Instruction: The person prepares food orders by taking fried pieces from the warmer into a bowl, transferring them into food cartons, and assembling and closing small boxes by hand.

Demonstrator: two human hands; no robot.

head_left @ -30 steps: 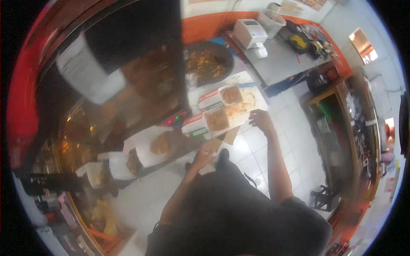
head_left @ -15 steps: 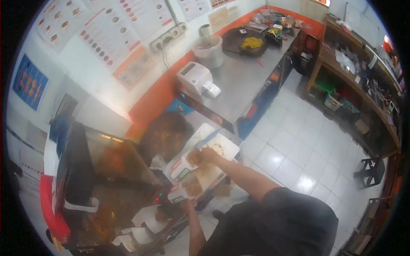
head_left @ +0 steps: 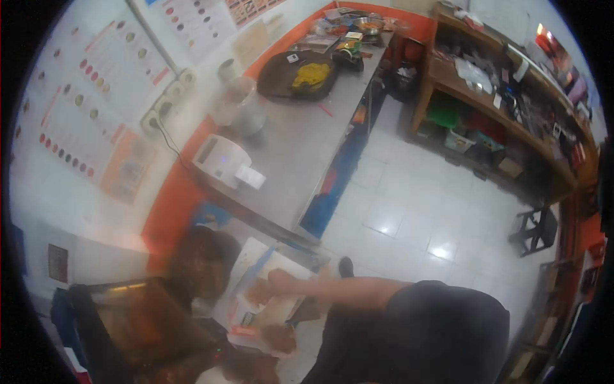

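The right hand [head_left: 279, 281] is at the food [head_left: 259, 292] over the board [head_left: 289, 265], near its right edge. Blur hides its grip; the left hand cannot be made out.

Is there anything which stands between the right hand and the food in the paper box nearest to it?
Nothing visible stands between the right hand and the food: the fingers are right at it. The blue strip lies on the far side. Blur hides whether they touch.
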